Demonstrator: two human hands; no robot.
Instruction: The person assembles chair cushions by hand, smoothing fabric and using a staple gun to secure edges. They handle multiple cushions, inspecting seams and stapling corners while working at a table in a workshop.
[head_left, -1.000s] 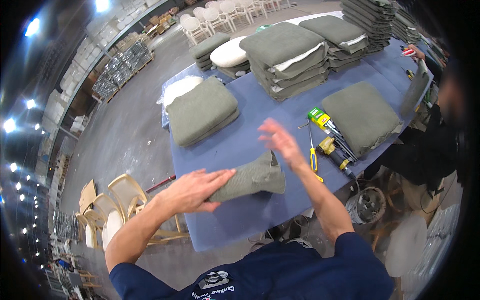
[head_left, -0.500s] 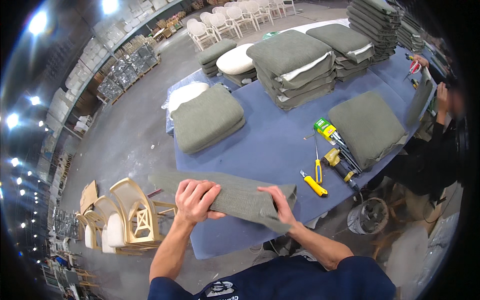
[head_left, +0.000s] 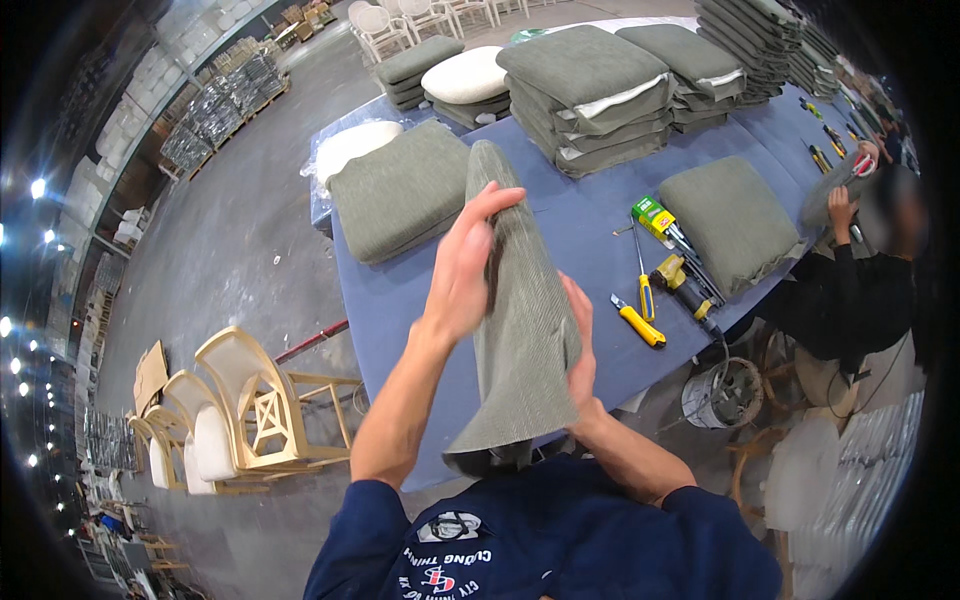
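Between my two hands a grey-green fabric seat cover [head_left: 525, 350] stands on end, bowed, with its lower edge flaring out near my shirt. My left hand [head_left: 460, 270] holds its left side near the upper end, forefinger reaching across the face; this hand is slightly blurred. Lower on the opposite edge, my right hand [head_left: 581, 350] grips the cover, with some fingers hidden by the cloth. Behind it, a covered grey-green cushion pile [head_left: 400, 190] rests at the left of the blue-topped table [head_left: 590, 240].
On the right lie a yellow utility knife [head_left: 640, 325], a screwdriver [head_left: 645, 295], a yellow power tool [head_left: 685, 290] and a covered cushion [head_left: 728, 225]. Tall cushion stacks [head_left: 590, 100] line the far side. A co-worker [head_left: 850, 280] sits at right. Wooden chairs [head_left: 250, 410] stand left; a bucket [head_left: 722, 395] is below.
The cover has swung from lying crosswise to standing upright. My left hand has moved up and to the right, fingers straighter. The co-worker's hands and fabric have shifted.
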